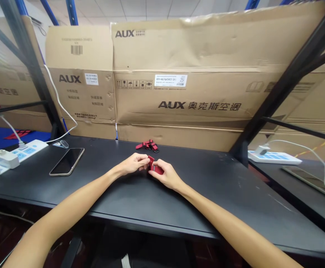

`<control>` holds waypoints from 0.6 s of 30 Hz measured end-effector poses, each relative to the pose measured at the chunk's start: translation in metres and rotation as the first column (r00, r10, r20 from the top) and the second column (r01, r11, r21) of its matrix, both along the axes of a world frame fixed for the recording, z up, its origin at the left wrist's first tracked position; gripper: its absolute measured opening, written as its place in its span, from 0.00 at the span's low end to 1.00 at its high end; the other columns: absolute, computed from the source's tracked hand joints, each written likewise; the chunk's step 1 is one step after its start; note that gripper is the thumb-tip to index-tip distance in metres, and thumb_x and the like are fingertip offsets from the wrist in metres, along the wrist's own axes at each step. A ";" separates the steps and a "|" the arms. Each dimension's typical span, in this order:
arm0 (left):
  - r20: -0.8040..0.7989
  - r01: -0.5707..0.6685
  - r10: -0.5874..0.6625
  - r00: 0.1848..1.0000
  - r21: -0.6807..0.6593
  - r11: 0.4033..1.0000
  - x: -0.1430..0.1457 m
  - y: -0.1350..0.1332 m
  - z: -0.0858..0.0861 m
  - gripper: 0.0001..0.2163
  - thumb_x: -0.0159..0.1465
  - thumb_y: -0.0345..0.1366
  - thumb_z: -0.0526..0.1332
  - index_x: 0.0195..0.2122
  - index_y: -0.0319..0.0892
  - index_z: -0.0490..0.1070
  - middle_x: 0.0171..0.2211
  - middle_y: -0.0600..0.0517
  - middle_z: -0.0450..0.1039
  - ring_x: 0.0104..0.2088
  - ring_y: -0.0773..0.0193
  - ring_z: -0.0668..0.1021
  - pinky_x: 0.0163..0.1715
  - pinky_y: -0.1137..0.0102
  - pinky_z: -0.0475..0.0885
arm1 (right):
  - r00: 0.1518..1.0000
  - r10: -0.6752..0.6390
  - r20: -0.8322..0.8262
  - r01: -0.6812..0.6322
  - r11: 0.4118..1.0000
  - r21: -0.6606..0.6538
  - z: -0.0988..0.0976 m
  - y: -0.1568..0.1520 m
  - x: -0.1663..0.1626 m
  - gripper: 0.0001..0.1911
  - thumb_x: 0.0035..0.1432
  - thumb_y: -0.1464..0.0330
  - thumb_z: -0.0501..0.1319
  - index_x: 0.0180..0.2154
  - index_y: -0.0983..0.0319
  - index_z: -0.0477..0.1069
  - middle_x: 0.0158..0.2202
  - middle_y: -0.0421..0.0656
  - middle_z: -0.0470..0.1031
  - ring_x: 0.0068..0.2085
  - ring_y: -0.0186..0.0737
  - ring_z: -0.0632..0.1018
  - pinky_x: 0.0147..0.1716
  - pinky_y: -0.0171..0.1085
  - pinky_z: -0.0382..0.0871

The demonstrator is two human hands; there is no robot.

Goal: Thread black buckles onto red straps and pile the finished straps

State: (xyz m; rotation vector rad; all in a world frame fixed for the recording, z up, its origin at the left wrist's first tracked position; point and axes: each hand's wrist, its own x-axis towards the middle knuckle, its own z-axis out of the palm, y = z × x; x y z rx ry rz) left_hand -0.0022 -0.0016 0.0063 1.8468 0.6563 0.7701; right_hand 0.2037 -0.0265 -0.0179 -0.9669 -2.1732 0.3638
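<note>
Near the middle of the black table [118, 201], my left hand [134, 163] pinches the left edge of a small red flat piece [151, 160]. My right hand [167, 175] grips the right side of the same red material between thumb and fingers. A thin greyish strip shows beside the right fingers. The piece looks folded or bent, and my fingers cover part of it, so its exact kind is unclear. Just behind my hands lies a red and black strap [148, 145] with dark rings or buckles, touched by neither hand.
A phone [67, 162] lies to the left, near a white power strip [30, 149] with plugs and cables. Large cardboard boxes [196, 89] form a wall behind the table. Black metal posts [258, 93] stand at both sides. Another power strip [275, 158] sits on the right.
</note>
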 end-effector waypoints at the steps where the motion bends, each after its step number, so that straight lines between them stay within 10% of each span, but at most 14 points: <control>1: 0.012 -0.001 0.001 1.000 -0.003 1.000 0.000 0.001 -0.001 0.18 0.62 0.49 0.54 0.31 0.37 0.70 0.23 0.55 0.64 0.23 0.71 0.66 0.25 0.75 0.62 | 1.000 0.004 0.003 -0.004 1.000 -0.004 0.000 0.000 0.000 0.15 0.56 0.59 0.61 0.42 0.60 0.72 0.31 0.41 0.69 0.31 0.36 0.70 0.34 0.36 0.65; 18: 0.038 0.038 -0.038 0.999 0.005 0.999 -0.001 0.002 0.001 0.17 0.62 0.48 0.56 0.32 0.36 0.70 0.28 0.51 0.71 0.27 0.68 0.72 0.33 0.72 0.68 | 0.991 0.063 -0.121 -0.079 0.988 -0.136 0.006 -0.004 -0.001 0.13 0.54 0.60 0.62 0.40 0.60 0.73 0.37 0.41 0.73 0.38 0.38 0.73 0.42 0.39 0.66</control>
